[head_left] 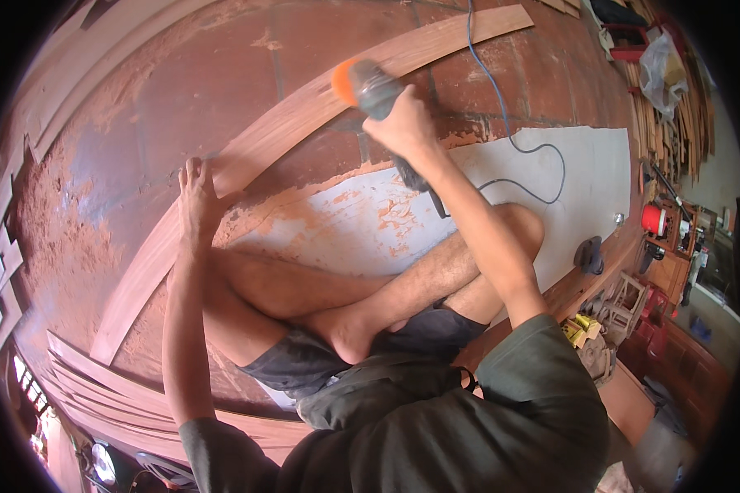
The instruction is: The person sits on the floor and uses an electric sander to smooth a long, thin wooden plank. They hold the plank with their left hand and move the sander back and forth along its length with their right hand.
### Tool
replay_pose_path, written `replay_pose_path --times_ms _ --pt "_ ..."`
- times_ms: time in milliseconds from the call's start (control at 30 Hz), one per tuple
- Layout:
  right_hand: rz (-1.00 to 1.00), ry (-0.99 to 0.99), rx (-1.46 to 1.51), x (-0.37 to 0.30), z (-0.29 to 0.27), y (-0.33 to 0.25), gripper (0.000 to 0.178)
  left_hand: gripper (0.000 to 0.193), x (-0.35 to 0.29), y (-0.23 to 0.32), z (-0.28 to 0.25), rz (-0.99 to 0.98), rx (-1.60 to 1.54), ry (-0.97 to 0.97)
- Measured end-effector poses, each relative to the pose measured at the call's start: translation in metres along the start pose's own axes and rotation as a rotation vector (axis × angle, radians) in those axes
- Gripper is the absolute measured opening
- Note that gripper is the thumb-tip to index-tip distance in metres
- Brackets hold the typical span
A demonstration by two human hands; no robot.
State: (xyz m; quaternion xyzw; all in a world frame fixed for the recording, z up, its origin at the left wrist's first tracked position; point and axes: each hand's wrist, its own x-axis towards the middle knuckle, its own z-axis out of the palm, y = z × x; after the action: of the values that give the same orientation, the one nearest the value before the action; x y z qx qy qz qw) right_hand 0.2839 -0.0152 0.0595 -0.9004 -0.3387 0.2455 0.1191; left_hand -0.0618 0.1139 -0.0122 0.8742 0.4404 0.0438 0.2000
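Note:
A long, thin wooden board (284,131) slants across the floor in front of my crossed legs, from lower left to upper right. My left hand (198,201) is closed over the board left of its middle, with the fingertips at its far edge. In my right hand (404,130) is a corded power sander (376,89), gripped by its grey body. Its orange round head is over the board's far half, blurred by motion. I cannot tell whether the head touches the wood. The tool's lower end hangs below my right wrist.
Reddish sawdust (66,222) covers the tiled floor and part of a white sheet (584,164) near my legs. A blue cord (497,90) loops across the sheet. More boards (131,398) lie at lower left, and wood strips (674,140) are stacked at far right.

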Motion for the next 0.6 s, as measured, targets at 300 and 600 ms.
replay_pose_path --times_ms 300,600 --pt "0.066 0.072 -0.07 0.047 -0.034 0.047 0.084 0.07 -0.002 0.002 -0.001 -0.028 -0.004 0.009" --pt "0.035 0.044 0.041 0.035 0.011 -0.007 0.08 0.073 0.0 0.009 -0.002 -0.026 -0.021 -0.013"
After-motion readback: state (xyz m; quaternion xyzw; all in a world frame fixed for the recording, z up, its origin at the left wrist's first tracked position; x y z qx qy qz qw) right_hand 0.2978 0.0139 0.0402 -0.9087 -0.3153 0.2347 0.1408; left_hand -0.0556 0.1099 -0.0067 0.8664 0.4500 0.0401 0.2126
